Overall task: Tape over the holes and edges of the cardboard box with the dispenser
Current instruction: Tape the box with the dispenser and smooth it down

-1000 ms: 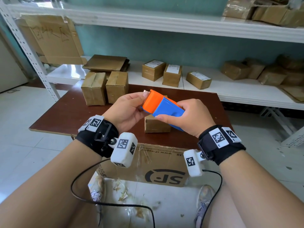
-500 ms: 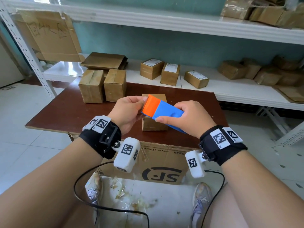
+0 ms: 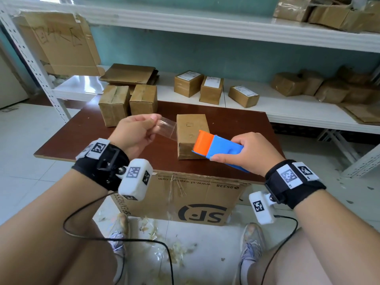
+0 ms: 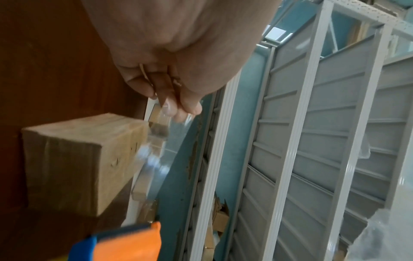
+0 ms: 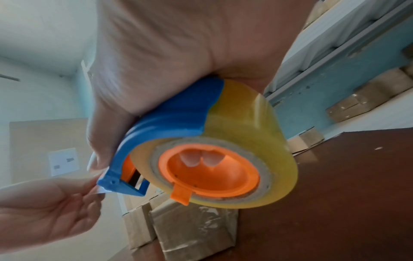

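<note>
Head view had the big printed carton (image 3: 181, 199) closest to the person, tucked under the near edge of the surface (image 3: 67, 140). Just above that edge, the right hand (image 3: 249, 153) was wrapped round the blue-and-orange dispenser (image 3: 216, 148), fingers curled through the roll's core in the right wrist shot, orange mouth over the near end of the cardboard box (image 3: 191, 128). Left of the box, the left hand (image 3: 133, 133) pinched the free end of the clear tape (image 3: 166, 128) between thumb and fingers (image 4: 170, 107), strip stretched across to the dispenser and hanging clear of the box, I think. So this looked like the pull-out step, nothing stuck down yet. Next bit probably needs the end laid on the box top, over those little holes, then pressed flat. Two more boxes (image 3: 127, 103) sat further back from it.
</note>
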Available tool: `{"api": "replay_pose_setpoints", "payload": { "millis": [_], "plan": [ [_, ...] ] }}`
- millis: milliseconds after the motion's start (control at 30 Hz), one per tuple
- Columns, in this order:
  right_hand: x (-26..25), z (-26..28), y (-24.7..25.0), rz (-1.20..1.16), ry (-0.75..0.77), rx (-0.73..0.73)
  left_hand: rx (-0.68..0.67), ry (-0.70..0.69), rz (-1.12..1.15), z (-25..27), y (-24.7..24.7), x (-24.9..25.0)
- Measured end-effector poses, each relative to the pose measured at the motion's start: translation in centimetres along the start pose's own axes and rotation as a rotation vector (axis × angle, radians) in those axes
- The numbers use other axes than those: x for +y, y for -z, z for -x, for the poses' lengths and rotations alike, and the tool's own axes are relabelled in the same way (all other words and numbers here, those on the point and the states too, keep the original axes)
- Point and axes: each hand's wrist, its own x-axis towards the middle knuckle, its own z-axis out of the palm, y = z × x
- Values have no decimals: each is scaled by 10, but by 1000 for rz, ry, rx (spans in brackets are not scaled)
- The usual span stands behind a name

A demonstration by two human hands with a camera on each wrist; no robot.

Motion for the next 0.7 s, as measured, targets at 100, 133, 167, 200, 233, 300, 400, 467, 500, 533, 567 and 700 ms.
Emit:
{"api": "replay_pose_setpoints", "payload": {
  "millis": [100,133,167,200,233,300,400,467,500,533,567,700],
  "plan": [
    [14,7,2,4,-20,5,9,-35,-50,0,9,1],
    [17,9,2,3,-19,2,14,-37,-64,1,9,0],
    [19,10,1,2,-17,-2,17,-38,-78,3,8,-1],
    [20,12,0,4,-15,-7,18,-39,-91,6,5,-2],
    [21,14,-1,8,-11,-8,26,-47,-102,8,3,-3],
    [24,16,-1,38,-3,-6,70,-76,-102,13,4,0],
    [39,23,7,108,-47,18,184,-76,-51,11,26,14],
    [54,26,14,122,-108,39,205,-77,-37,9,44,21],
    [61,27,16,123,-134,52,193,-89,-54,9,48,22],
    [65,27,17,129,-157,59,176,-108,-76,10,48,21],
    [69,27,16,141,-177,59,161,-132,-93,12,44,19],
    [70,21,4,195,-271,12,130,-215,-121,24,23,14]
  ]
}}
